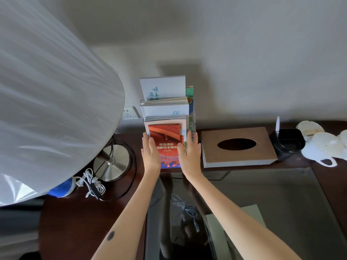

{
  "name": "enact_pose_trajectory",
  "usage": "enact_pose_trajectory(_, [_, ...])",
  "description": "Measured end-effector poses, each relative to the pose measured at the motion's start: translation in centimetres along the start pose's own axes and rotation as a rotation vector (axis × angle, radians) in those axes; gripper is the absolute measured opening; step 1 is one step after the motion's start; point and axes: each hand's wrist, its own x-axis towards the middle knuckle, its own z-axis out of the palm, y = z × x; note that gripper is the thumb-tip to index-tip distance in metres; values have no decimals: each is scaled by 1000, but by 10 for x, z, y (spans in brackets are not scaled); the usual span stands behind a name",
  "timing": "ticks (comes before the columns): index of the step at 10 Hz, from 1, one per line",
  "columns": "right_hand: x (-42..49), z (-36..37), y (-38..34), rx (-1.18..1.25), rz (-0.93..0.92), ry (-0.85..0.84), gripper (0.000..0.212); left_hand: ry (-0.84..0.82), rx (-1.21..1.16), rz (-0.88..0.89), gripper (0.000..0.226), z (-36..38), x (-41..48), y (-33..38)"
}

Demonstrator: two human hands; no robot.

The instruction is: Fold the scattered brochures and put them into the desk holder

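Observation:
A clear tiered desk holder [194,117] stands against the wall at the back of the dark desk. White brochures with blue characters [163,87] fill its upper tiers, and a colourful one [190,102] shows along the right side. A red brochure [166,143] with white characters stands in the front tier. My left hand [150,153] lies flat against the holder's left side, fingers straight and touching the red brochure's edge. My right hand [189,152] presses flat against the right side, fingers straight.
A large white lampshade [52,94] fills the left, with its metal base [112,162] and coiled white cable [93,182] on the desk. A wooden tissue box [238,147] sits right of the holder, then a black pen tray [289,142] and white cups [323,147]. A glass desk panel [262,203] lies in front.

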Motion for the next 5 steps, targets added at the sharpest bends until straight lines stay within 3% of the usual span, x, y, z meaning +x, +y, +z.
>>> enact_pose_trajectory(5, [-21,-70,-6,141,1,-42,31,41,79,166,47,-28,-41,15])
